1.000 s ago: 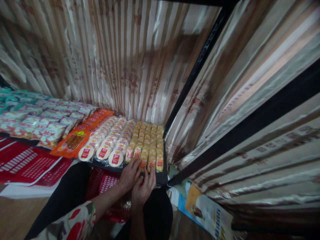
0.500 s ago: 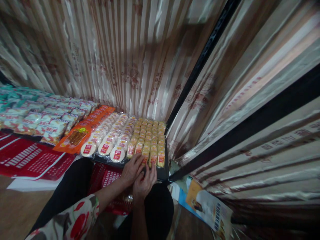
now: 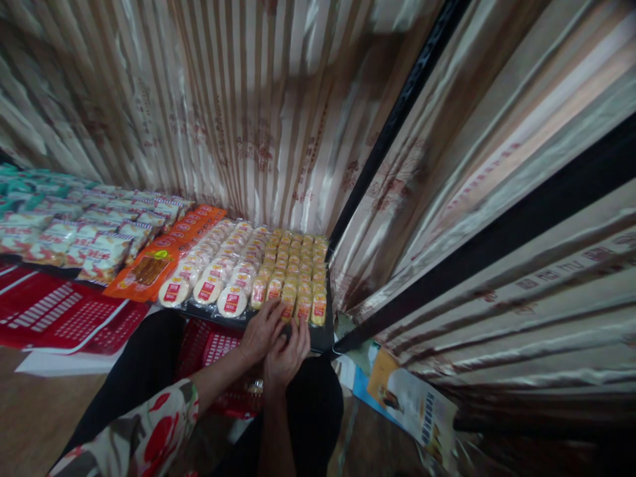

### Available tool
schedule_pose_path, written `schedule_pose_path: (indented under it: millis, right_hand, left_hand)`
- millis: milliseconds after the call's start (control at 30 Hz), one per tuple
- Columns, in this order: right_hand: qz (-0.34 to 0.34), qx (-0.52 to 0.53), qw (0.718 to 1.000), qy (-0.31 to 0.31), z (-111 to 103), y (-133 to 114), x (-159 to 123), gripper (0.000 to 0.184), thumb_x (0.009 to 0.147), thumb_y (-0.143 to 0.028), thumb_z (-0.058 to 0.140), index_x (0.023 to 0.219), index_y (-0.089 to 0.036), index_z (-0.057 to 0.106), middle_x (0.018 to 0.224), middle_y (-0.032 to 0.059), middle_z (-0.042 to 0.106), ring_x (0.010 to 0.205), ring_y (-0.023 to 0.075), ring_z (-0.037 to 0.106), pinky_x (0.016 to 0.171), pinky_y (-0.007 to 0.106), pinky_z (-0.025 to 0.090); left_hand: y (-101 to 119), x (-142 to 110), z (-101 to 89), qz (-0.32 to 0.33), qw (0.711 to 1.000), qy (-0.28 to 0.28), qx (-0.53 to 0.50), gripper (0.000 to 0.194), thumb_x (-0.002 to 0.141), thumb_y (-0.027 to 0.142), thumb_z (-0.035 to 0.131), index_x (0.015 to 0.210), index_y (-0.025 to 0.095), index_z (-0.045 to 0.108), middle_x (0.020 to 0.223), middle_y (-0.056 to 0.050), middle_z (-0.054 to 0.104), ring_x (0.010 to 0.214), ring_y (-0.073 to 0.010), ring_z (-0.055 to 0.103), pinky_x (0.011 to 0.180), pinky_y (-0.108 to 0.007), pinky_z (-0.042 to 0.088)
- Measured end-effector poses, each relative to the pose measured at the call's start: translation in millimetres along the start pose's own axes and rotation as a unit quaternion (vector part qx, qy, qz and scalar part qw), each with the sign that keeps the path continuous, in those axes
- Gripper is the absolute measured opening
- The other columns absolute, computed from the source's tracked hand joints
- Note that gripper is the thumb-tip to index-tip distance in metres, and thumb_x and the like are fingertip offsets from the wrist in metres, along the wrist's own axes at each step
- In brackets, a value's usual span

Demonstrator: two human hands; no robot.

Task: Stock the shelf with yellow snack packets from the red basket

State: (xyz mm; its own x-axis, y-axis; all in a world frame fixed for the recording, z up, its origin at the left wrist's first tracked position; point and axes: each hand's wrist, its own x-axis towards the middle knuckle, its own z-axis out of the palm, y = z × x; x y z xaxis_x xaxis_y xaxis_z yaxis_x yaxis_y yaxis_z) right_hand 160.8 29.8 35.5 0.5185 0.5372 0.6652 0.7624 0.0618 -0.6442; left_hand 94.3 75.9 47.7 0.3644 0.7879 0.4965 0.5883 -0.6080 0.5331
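Yellow packets (image 3: 296, 271) against loosely curled left hand (image 3: 261, 332) and right hand (image 3: 285, 358)

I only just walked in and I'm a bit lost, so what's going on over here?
A person's left hand and right hand are close together at the front of the rows of small yellow wrapped snacks, fingertips on the front packs; whether they grip one is unclear. The snacks sit at the right end of a black shelf. To their left are round white wrapped snacks with red labels, then an orange packet and white snack bags.
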Motion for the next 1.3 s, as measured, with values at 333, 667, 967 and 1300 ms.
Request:
schedule_pose_path:
  millis: [333,667,967,1300]
  right_hand:
    - [-0.003,-0.005,1.000,-0.011,0,-1,1,0.033,0.090,-0.017,0.034,0.114,-0.006,0.053,0.122,0.0217,0.054,0.122,0.0274,0.042,0.097,0.046,0.038]
    - [0.003,0.003,1.000,-0.016,0,1,-3,0.032,0.089,-0.016,0.034,0.114,-0.009,0.053,0.124,0.0188,0.052,0.123,0.0266,0.039,0.098,0.047,0.036]
    - [-0.014,0.018,1.000,0.005,-4,1,-3,0.030,0.087,-0.018,0.037,0.110,-0.010,0.055,0.122,0.0190,0.054,0.120,0.0267,0.042,0.096,0.049,0.037]
    - [-0.026,0.087,0.996,-0.006,-13,4,-16,0.017,0.084,-0.012,0.042,0.082,-0.016,0.059,0.082,0.0086,0.062,0.087,0.0185,0.056,0.082,0.036,0.044]
  left_hand:
    - [-3,0,4.7,-0.015,1.000,-0.001,0.008,0.035,0.091,0.022,0.037,0.125,0.022,0.043,0.127,-0.010,0.047,0.119,-0.0202,0.049,0.093,-0.036,0.050]
    - [-5,-3,3.3,-0.012,1.000,-0.004,-0.008,0.038,0.090,0.026,0.042,0.128,0.024,0.042,0.114,-0.009,0.049,0.103,-0.0185,0.057,0.085,-0.034,0.052]
    - [-6,-5,1.1,0.008,1.000,-0.023,-0.011,0.041,0.090,0.030,0.041,0.131,0.024,0.039,0.108,-0.007,0.049,0.099,-0.0173,0.056,0.084,-0.033,0.052]
    - [-4,-40,2.4,0.021,1.000,-0.007,0.017,0.036,0.090,0.023,0.038,0.125,0.016,0.045,0.117,-0.012,0.054,0.113,-0.0195,0.051,0.094,-0.035,0.047]
